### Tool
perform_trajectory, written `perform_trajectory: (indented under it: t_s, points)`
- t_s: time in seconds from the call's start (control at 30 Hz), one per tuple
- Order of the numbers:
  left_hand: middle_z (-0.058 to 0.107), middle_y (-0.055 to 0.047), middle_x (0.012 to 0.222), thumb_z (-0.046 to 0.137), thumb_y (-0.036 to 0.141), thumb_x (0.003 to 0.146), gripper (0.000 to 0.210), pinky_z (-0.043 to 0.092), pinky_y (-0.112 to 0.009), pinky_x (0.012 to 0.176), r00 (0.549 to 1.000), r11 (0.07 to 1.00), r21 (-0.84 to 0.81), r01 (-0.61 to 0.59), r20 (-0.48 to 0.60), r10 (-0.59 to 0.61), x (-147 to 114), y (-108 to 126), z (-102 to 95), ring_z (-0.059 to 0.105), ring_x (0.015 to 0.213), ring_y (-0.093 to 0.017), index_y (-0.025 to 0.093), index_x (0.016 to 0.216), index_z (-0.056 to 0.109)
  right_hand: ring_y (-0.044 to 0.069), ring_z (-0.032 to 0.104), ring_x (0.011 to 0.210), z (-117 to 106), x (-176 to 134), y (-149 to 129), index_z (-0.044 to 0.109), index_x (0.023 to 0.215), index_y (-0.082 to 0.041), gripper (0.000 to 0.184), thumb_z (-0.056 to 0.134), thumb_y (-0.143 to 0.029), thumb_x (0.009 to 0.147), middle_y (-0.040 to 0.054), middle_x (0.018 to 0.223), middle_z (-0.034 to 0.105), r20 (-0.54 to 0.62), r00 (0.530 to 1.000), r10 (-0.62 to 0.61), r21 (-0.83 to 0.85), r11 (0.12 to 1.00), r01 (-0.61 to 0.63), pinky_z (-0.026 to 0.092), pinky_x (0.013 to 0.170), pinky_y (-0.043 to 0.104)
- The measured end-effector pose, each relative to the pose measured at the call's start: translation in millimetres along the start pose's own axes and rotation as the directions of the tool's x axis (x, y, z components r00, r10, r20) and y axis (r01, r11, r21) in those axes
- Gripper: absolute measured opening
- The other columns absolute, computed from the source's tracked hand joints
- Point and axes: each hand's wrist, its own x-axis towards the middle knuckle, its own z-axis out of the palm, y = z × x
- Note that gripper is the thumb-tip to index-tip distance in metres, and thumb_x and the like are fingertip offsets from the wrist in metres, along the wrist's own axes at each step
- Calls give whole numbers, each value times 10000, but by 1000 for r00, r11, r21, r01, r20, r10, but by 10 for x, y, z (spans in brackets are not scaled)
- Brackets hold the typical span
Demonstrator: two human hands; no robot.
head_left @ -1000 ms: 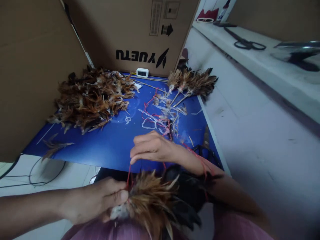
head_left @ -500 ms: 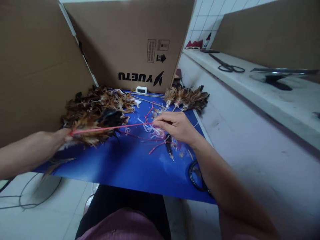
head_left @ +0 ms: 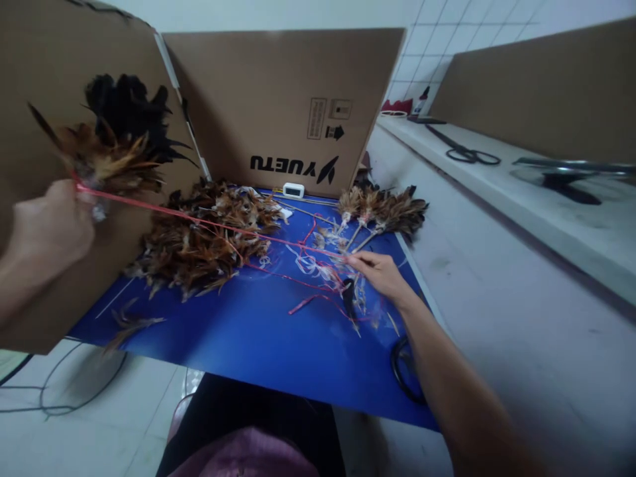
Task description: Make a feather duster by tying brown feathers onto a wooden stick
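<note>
My left hand [head_left: 52, 228] is closed around the base of a feather duster [head_left: 116, 149], its brown and black feathers raised in front of the cardboard at the left. From its neck a red string [head_left: 213, 225] runs taut across to my right hand [head_left: 380, 271], which pinches the other end between thumb and fingers above the blue table [head_left: 238, 338]. Below the string lies a big heap of brown feathers [head_left: 199, 258]. White strips [head_left: 308, 265] and more red string are tangled near my right hand, with a dark feather [head_left: 348, 298] beside them.
Several finished-looking feather dusters [head_left: 382, 209] lie at the back right. Black-handled scissors [head_left: 405, 371] rest by my right forearm. A small white digital display [head_left: 293, 191] stands before the cardboard box panel [head_left: 278, 99]. Another pair of scissors [head_left: 472, 156] lies on the ledge [head_left: 536, 192].
My left hand has lifted the feather duster up and to the left. The red string between my hands has lengthened, and the camera view has shifted slightly.
</note>
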Motion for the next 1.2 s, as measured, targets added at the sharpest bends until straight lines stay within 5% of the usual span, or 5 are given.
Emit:
perform_trajectory:
  t_s: [0.23,0.37,0.7,1.03,1.2]
  points:
    - [451,10,678,307,269,943,232,303,-203,612,988,996,-89,11,-150,-24,-249,205,94,521,663,-125,124,898,482,226,648,704,-144,-23,623,720,801,-189,278,526,-388,793,80,748,711,103,986,133,-318,944,-94,501,686,343]
    - [415,20,652,348,246,938,166,271,-217,605,985,952,-291,-99,-162,53,-365,281,206,429,599,-103,160,828,438,288,603,1040,-27,24,215,722,913,-191,291,492,-162,736,129,1042,690,-46,999,-18,-554,832,-11,441,936,459]
    - [489,-13,637,359,237,922,138,276,-255,572,972,861,-464,-209,-192,133,-660,711,467,487,554,-155,191,804,414,240,526,1177,1657,148,-1801,488,1260,-245,695,757,-434,648,90,1275,563,95,990,-109,401,914,62,393,1023,437]
    - [514,3,562,383,294,897,193,310,-234,530,994,715,-692,-101,-39,102,-855,641,854,486,513,-147,207,732,431,74,358,518,2197,-109,-1533,636,818,-174,309,548,-470,830,-45,583,423,228,972,58,670,715,-200,269,460,197]
    - [437,43,517,502,411,843,242,242,-198,406,963,284,-935,212,249,102,-958,706,1022,332,394,-83,189,747,480,82,346,514,2212,-164,-1383,655,784,-178,283,568,-446,809,-48,549,403,224,968,116,642,729,-236,260,471,205]
